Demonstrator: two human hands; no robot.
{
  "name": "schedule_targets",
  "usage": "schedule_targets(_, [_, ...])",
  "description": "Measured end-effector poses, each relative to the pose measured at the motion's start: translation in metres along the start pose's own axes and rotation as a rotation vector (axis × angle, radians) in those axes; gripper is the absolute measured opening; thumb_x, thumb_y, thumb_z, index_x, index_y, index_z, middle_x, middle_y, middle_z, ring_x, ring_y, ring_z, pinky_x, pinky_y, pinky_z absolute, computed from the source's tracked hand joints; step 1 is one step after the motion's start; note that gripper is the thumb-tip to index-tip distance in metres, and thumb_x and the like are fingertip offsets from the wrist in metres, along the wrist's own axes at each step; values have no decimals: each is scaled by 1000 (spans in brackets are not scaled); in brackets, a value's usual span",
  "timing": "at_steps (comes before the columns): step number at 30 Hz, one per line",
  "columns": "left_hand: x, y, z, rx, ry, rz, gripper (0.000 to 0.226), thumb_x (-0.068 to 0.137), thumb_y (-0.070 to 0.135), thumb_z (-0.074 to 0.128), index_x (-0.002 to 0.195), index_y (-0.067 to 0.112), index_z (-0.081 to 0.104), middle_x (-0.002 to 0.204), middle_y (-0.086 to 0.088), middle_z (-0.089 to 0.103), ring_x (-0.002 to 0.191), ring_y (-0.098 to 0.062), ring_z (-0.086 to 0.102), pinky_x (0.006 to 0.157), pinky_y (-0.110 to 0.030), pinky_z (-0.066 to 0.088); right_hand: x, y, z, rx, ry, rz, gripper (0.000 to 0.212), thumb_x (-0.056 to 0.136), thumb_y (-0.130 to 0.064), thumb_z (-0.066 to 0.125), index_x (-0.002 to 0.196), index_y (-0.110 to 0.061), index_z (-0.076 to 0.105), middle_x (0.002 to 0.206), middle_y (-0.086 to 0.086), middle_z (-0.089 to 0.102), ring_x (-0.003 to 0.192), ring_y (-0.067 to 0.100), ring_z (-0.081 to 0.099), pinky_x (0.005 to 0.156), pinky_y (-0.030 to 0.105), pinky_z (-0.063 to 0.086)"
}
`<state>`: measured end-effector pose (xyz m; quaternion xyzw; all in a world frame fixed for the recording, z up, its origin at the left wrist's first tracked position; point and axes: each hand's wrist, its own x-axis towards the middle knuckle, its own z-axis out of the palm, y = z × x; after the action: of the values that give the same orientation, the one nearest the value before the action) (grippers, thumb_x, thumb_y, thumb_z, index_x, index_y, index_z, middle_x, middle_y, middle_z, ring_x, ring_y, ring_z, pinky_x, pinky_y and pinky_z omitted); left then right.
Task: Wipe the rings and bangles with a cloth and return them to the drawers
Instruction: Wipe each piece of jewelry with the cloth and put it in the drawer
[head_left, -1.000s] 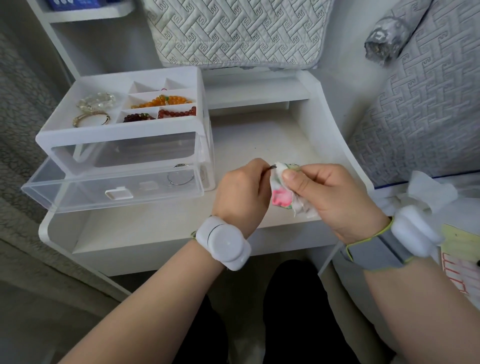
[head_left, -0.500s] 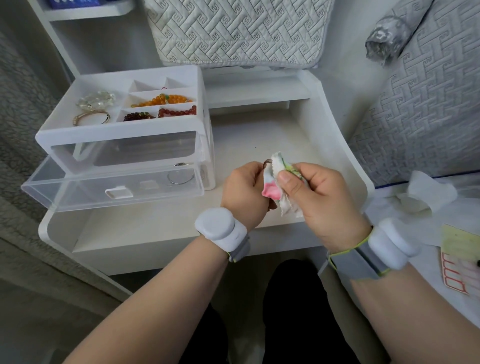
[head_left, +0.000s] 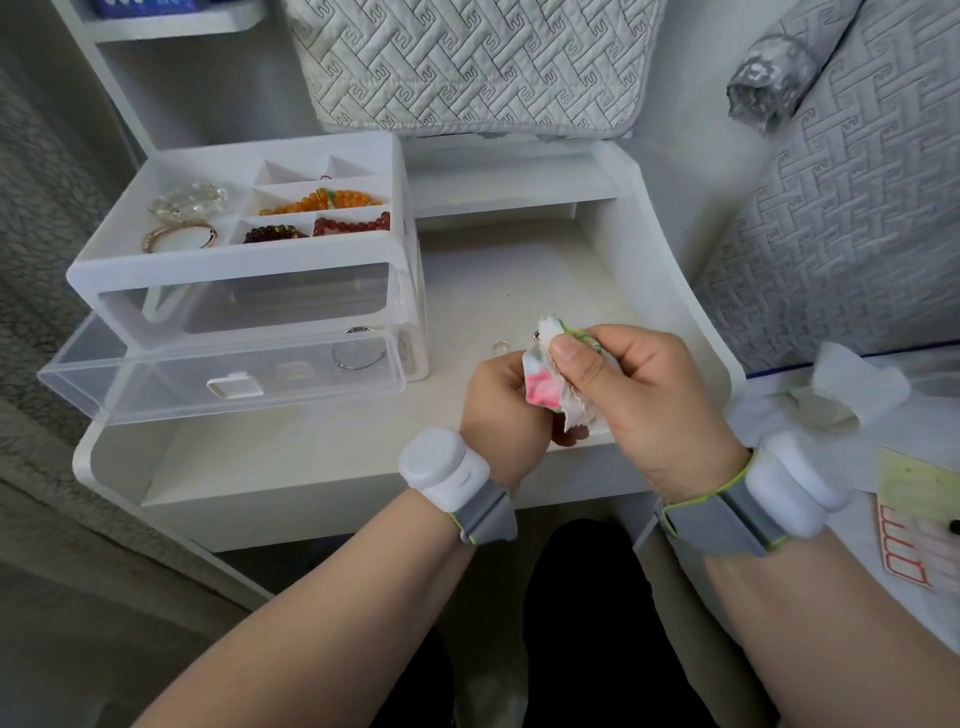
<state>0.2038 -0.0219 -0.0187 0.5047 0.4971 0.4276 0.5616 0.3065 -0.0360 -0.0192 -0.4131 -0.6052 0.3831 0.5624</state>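
Over the last second both hands have slid a little to the right and back toward the person, and the cloth (head_left: 540, 387) has been turned and bunched tighter. The right hand (head_left: 654, 395) now pinches it with the thumb pressed flat on top. The left hand (head_left: 496, 402) is curled against its lower fold, and what it grips inside is hidden. Only a dark tip of the metal piece (head_left: 535, 335) pokes out at the top, so I'd say the rubbing goes on and this piece is not ready for the drawers. The shift has uncovered a small ring (head_left: 500, 347) lying on the bench (head_left: 311, 467) just beyond the left knuckles. The lower drawer (head_left: 156, 387) stands pulled out to the left, a thin bangle (head_left: 358, 358) inside. Bare bench lies between the drawer and the hands, while the raised side wall (head_left: 691, 322) sits close on the right.
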Motion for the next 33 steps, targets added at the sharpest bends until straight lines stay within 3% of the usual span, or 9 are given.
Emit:
schedule_targets(6, [-3,-5,6,-135,-18,-185,29,95,4,38,69,2,51,54,-14,53,45,-23,51,41,-25,45,-6,6,-2,115,-64,58,37,85,-26,60,73,9,59,54,28,52,42,28,48,41,36,43])
schedule_targets(11, [-6,-12,3,-352,-207,-218,15,82,15,50,69,9,52,49,-1,53,41,-11,49,38,-16,40,-10,7,-4,153,-65,73,25,83,-23,61,71,-1,64,53,17,58,39,25,50,38,30,43])
schedule_targets(15, [-6,-9,-2,-291,-242,-195,29,94,8,36,72,5,55,51,-3,55,43,-12,47,38,-17,41,-8,7,-7,241,-88,82,27,84,-28,62,66,-9,64,49,14,55,41,26,49,43,33,44])
schedule_targets(18, [-2,-4,-12,-42,-102,7,21,96,10,44,85,5,60,62,-7,64,50,-18,59,50,-27,54,-7,9,-12,199,-65,68,49,77,-51,67,73,-3,66,62,30,54,58,27,54,57,36,45])
schedule_targets(20, [1,-2,-21,228,37,269,12,93,11,50,99,11,60,73,-5,66,61,-20,64,61,-34,56,-6,9,-15,181,-58,78,44,78,-51,66,75,-7,70,64,19,64,63,22,59,64,31,48])
schedule_targets(22, [5,-3,-29,576,196,578,20,90,10,48,104,14,63,73,1,66,62,-16,62,62,-28,51,-7,9,-17,176,-66,96,33,81,-42,63,70,-13,72,58,8,66,61,15,62,66,28,50])
schedule_targets(25, [8,-8,-32,826,305,796,24,86,10,46,96,9,68,70,-2,68,58,-13,56,54,-19,37,-6,10,-15,113,-69,62,53,75,-56,66,74,-3,67,66,29,58,64,26,57,68,37,46])
schedule_targets(31, [3,-7,-17,137,64,261,26,94,5,48,73,13,62,51,1,62,43,-12,57,44,-24,47,-4,0,-10,91,-78,-13,24,86,-27,58,67,-16,68,56,-3,60,56,6,54,55,19,45])
schedule_targets(33, [1,-2,-12,-10,15,153,29,95,8,48,68,7,60,46,-1,59,38,-13,54,41,-23,47,-3,-1,-11,128,-95,-24,21,87,-26,57,70,-20,68,57,-4,60,56,11,54,56,26,45])
